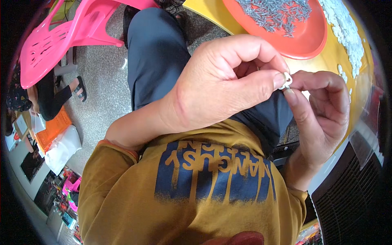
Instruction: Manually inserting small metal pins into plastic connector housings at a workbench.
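My left hand (222,79) is closed, pinching a small white plastic piece (288,79) with a rounded opening between thumb and forefinger. From the other side, my right hand (320,104) is closed too. Its thumb and forefinger meet at the lower edge of that piece, on a tiny grey metal part (287,87) that is mostly hidden by the fingertips. Both hands are held together above my lap, in front of the table. Beyond them stands a round orange-red tray (304,48) with many small grey metal pieces (277,16), which look like screws.
A heap of small white pieces (345,32) lies on the yellow table (208,10) at the right. A black grille (347,196) stands low on the right. At the left are a pink plastic chair (53,49), another person's sandalled foot (77,87) and a white bag (63,149).
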A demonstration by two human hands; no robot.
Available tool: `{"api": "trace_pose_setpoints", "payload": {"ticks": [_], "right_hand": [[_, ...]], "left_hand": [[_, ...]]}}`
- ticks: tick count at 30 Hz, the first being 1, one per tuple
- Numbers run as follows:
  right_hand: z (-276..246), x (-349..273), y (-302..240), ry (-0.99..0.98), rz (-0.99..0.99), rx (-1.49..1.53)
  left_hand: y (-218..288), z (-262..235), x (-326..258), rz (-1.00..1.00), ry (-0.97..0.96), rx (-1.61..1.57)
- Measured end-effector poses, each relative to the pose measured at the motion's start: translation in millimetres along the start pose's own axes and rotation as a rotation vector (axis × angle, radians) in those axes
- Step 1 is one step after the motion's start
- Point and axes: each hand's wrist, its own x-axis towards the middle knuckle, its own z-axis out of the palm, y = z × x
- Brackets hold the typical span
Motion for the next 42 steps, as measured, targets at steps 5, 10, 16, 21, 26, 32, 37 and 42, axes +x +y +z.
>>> {"api": "trace_pose_setpoints", "payload": {"ticks": [5, 10, 16, 21, 26, 32, 37, 42], "right_hand": [[2.1, -0.5, -1.3, 0.014, -0.017, -0.05], [5.6, 0.6, -3.3, 0.017, -0.049, -0.236], [10.1, 2.4, -0.3, 0.031, -0.12, -0.196], [18.0, 2.8, 3.0, 0.119, -0.175, -0.127], [21.1, 2.4, 4.1, 0.149, -0.188, -0.159], [24.0, 7.4, -3.0, 0.141, -0.103, -0.08], [27.0, 7.9, -0.4, 0.161, -0.023, -0.004], [29.4, 3.8, 3.5, 0.17, -0.135, -0.06]], "left_hand": [[-7.5, -3.7, 1.0, 0.159, -0.037, 0.155], [0.7, -9.4, 2.1, 0.284, -0.073, 0.593], [-1.3, -5.9, 0.6, 0.031, -0.009, 0.104], [0.5, -6.9, 0.7, -0.029, 0.037, -0.064], [2.0, -5.1, -2.0, -0.007, 0.077, -0.055], [-8.9, -11.7, 3.4, 0.491, 0.076, 0.392], [-3.3, -8.2, -4.2, 0.151, 0.071, -0.009], [-1.4, -4.8, -5.0, 0.073, 0.093, -0.135]]}}
